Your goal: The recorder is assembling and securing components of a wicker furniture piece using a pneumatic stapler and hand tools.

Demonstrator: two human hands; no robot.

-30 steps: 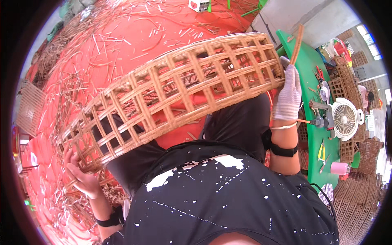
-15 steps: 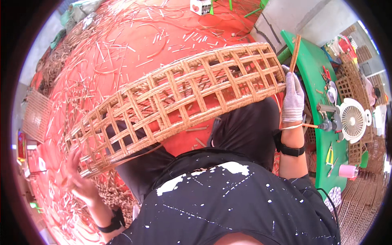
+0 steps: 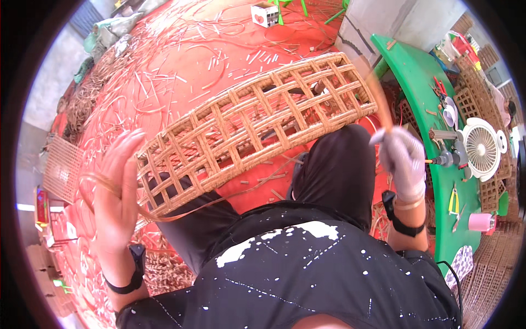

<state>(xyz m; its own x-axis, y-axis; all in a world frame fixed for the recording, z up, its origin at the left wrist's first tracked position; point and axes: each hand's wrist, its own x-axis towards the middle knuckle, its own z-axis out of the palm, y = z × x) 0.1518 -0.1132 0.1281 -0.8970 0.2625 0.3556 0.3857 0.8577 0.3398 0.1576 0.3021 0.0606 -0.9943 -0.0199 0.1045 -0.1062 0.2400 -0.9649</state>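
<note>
Red floor (image 3: 304, 41), long tan lattice-woven basket (image 3: 251, 130)

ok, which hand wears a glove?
The right hand, in a pale fabric glove and gripping a narrow tan strip. The left hand is ungloved, at the left end of the long tan woven basket.

A weaving workshop: thin brown strips (image 3: 167, 268) litter the red floor (image 3: 307, 33) beneath a brown latticed wicker frame (image 3: 307, 135); a yellow-handled tool (image 3: 454, 203) lies on a green surface (image 3: 450, 238).
</note>
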